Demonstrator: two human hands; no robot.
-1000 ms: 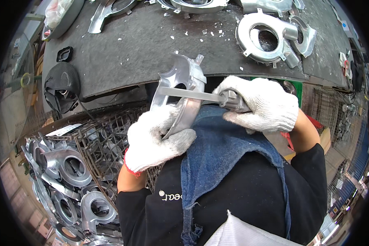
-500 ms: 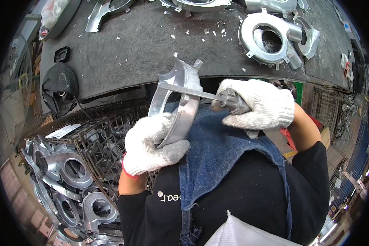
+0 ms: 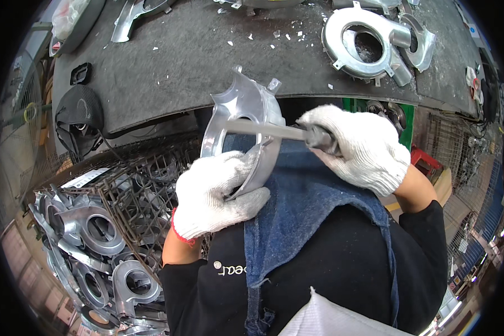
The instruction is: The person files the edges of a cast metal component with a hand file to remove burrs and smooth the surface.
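Note:
A silvery curved metal casting (image 3: 270, 109) with small lugs and a round opening is held up in front of my apron. My left hand (image 3: 215, 193), in a white knitted glove, grips its lower end between thumb and fingers. Closed round the grey handle of a flat metal file (image 3: 285, 132) is my gloved right hand (image 3: 364, 148). The file's blade lies across the casting, over its opening and inner edge, and looks slightly blurred. Part of the handle is hidden inside my right fist.
Ring-shaped castings (image 3: 359, 45) and white chips lie on the dark workbench (image 3: 196, 61). A black cap-like item (image 3: 79, 115) hangs at its left edge. Lower left, a wire cage (image 3: 120, 210) stands beside piled castings (image 3: 92, 229). A green container (image 3: 410, 126) sits behind my right hand.
The casting and my left hand have shifted slightly right, with the casting turned to show more of its opening. My right hand has moved slightly and rotated, with the file still across the casting.

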